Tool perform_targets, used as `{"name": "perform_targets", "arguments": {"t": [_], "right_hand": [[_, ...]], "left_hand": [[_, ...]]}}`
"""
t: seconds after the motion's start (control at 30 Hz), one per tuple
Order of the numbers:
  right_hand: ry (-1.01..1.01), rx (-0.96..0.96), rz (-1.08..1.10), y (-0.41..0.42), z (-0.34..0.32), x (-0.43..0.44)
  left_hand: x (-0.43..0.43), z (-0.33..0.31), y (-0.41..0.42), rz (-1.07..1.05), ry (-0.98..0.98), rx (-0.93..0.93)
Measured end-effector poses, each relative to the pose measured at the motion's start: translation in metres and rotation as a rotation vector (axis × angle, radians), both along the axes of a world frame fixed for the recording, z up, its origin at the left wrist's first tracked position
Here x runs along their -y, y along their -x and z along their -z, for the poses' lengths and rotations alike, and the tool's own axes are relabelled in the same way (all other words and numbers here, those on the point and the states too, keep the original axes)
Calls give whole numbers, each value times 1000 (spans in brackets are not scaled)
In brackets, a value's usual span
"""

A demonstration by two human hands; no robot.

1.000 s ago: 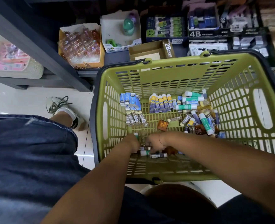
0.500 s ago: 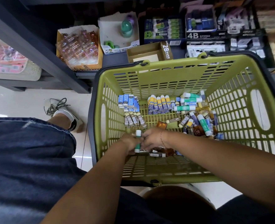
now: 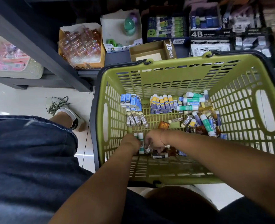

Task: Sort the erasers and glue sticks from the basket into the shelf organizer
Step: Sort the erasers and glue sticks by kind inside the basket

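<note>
Both of my hands are down in the green basket (image 3: 165, 78), near its front wall. My left hand (image 3: 129, 142) grips two white-and-green glue sticks (image 3: 141, 139) that stand upright out of the fist. Just to its right, the fingers of my right hand (image 3: 155, 139) curl down onto a small 2B eraser (image 3: 148, 150) among loose erasers (image 3: 159, 156). Farther back lie a stack of blue erasers (image 3: 130, 101), a row of 2B erasers (image 3: 136, 120), yellow-capped glue sticks (image 3: 161, 102), green glue sticks (image 3: 193, 101) and a mixed pile (image 3: 203, 122).
Behind the basket the dark shelf holds an open 2B box (image 3: 151, 50), a white box (image 3: 114, 34), a box of green glue sticks (image 3: 165, 28) and 4B boxes (image 3: 209, 34). My knee in denim (image 3: 28, 151) and a shoe (image 3: 64, 110) are to the left on the white floor.
My left hand has lifted off the basket floor with glue sticks in it and now holds two. My right hand has dropped back onto the loose erasers.
</note>
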State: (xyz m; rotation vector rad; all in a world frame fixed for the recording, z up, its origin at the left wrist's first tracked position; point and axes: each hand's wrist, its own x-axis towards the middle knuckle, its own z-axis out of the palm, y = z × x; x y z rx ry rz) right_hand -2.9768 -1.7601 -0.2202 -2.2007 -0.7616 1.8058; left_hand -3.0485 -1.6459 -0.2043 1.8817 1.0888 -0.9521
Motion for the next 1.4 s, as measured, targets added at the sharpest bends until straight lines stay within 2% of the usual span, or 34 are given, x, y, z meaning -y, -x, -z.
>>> {"name": "perform_targets", "arguments": {"t": [0.13,0.23,0.33,0.4,0.47,0.5,0.63,0.77,0.9,1.0,1.17,1.4], "right_hand": [[-61,95,-203,-5,0,3],[-48,80,-267,-9,1,9],[-31,28,-277,-11,4,20],[-44,1,-251,-13,4,29],[-38,-26,-242,-16,-1,37],[-31,-36,-245,-17,-3,40],[-16,-66,-254,-21,-13,50],[-11,-126,-103,-28,-15,61],[-48,-187,108,-31,-14,71],[-12,-227,187,-34,-12,84],[79,-214,140,-43,-17,95],[148,-244,98,-43,-27,91]], "left_hand": [[-2,-2,-2,23,5,32],[-2,-6,-6,19,129,93],[3,-10,-6,3,253,46],[5,-9,-4,138,240,-10],[4,-7,-3,363,134,-62],[2,-6,-3,404,89,-80],[1,1,-3,329,100,-68],[15,1,-8,198,245,-20],[32,8,-20,247,180,-34],[38,8,-26,233,165,-27],[39,8,-25,173,156,-19],[40,13,-25,265,55,7]]}}
